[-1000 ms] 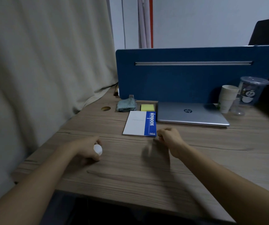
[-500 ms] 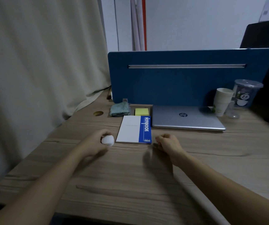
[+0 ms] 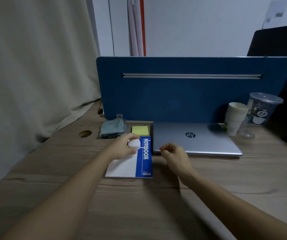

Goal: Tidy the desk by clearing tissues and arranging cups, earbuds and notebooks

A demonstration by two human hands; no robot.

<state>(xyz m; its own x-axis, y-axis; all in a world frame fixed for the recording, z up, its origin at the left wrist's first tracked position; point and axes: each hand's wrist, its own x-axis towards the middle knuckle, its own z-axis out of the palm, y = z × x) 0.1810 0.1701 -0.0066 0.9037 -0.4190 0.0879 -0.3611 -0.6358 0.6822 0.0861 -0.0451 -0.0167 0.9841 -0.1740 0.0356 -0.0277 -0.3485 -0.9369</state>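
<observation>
At frame centre, the left hand grips a white earbud case above the notebook. The right hand, loosely curled and holding nothing, hovers beside the laptop. Best lowered gently, flat onto the cover.

A wooden desk carries a notebook at centre, with laptop, sticky notes, cloth and cups behind.

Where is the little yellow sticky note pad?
The square yellow sticky note pad lies at the back of the wooden desk, between the folded grey-blue cloth on its left and the closed silver laptop on its right.
</observation>
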